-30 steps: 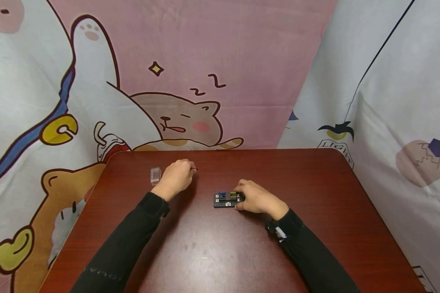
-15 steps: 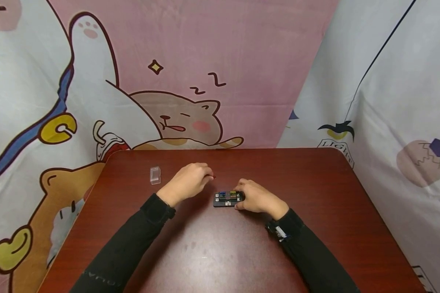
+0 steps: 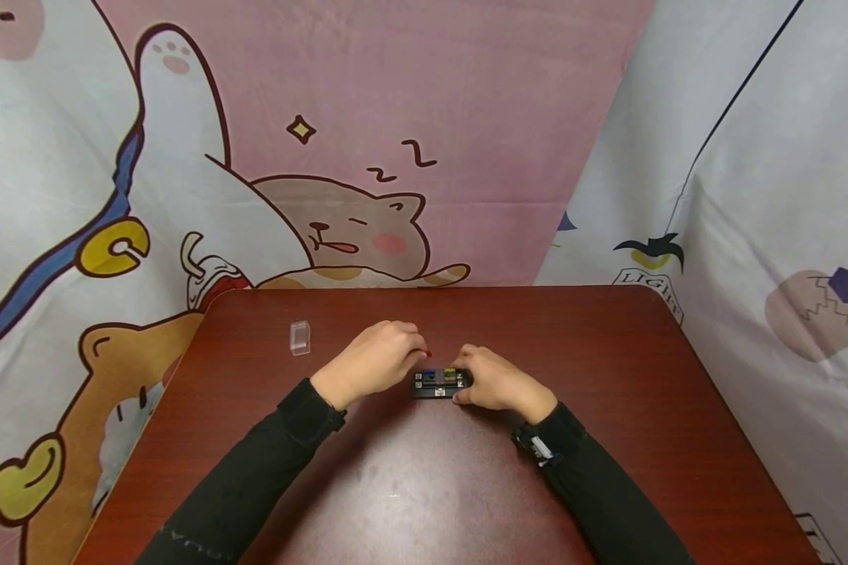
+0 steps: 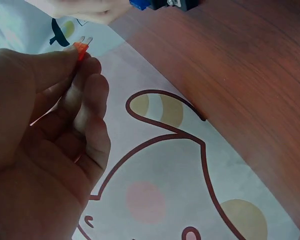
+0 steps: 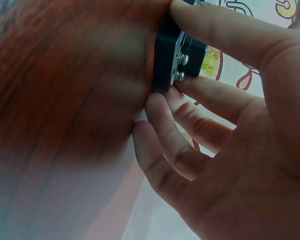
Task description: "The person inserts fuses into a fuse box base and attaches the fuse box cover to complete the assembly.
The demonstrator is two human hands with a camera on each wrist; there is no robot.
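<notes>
The small red fuse [image 4: 81,48] is pinched between the thumb and the fingertips of the left hand [image 3: 373,362], with its two metal blades pointing away from the palm; in the head view only a tiny red spot of it shows at the fingertips. This hand is curled around the fuse and hovers just at 10 o'clock of the black fuse block [image 3: 440,381], very near to it, but I cannot tell if the fuse touches the block. The fuse block lies flat on the dark red bench [image 3: 608,369], about in the middle of it, and it carries a blue fuse [image 3: 429,374] and a yellow-green fuse [image 3: 449,373] side by side. The right hand [image 3: 496,382] holds the block at its 3 o'clock end: in the right wrist view the thumb lies along one edge and the other fingers [image 5: 190,120] are bent against the opposite edge, so the block is gripped between them. Well apart, at 9 o'clock of the left hand, a small clear plastic cover [image 3: 299,338] stands on the bench. Behind the bench hangs a cartoon cloth [image 3: 339,157] with a sleeping cat.
</notes>
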